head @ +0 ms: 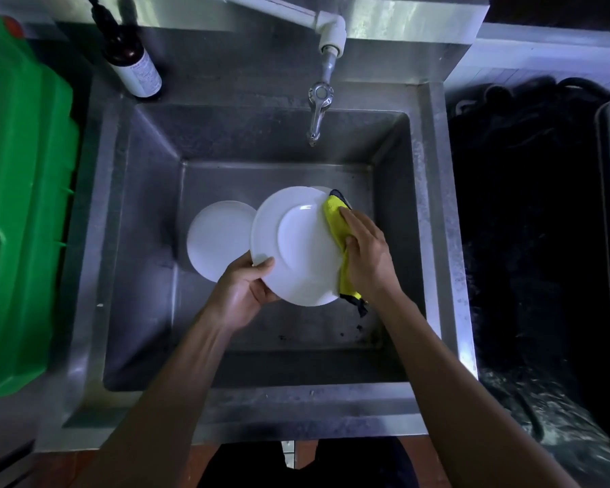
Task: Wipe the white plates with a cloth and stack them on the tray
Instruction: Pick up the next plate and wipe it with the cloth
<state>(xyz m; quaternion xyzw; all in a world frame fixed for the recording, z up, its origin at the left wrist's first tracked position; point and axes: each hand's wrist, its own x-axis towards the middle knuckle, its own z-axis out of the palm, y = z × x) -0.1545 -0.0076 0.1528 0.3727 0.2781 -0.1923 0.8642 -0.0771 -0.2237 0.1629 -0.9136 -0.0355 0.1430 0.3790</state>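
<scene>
Over the steel sink basin (141,241) I hold a large white plate (296,248) face up. My left hand (242,290) grips its near-left rim, thumb on top and fingers underneath. My right hand (365,253) presses a yellow cloth (337,223) with a dark edge against the plate's right rim. The cloth's tail hangs below the plate's near edge. A second white plate (215,239) lies on the sink floor to the left, partly covered by the held plate. A sliver of another white plate (326,190) shows behind the held plate's far edge.
A tap (319,107) hangs over the back of the sink. A brown bottle with a white label (133,61) stands on the back-left rim. A big green plastic container (18,206) fills the left side. Dark ground lies to the right.
</scene>
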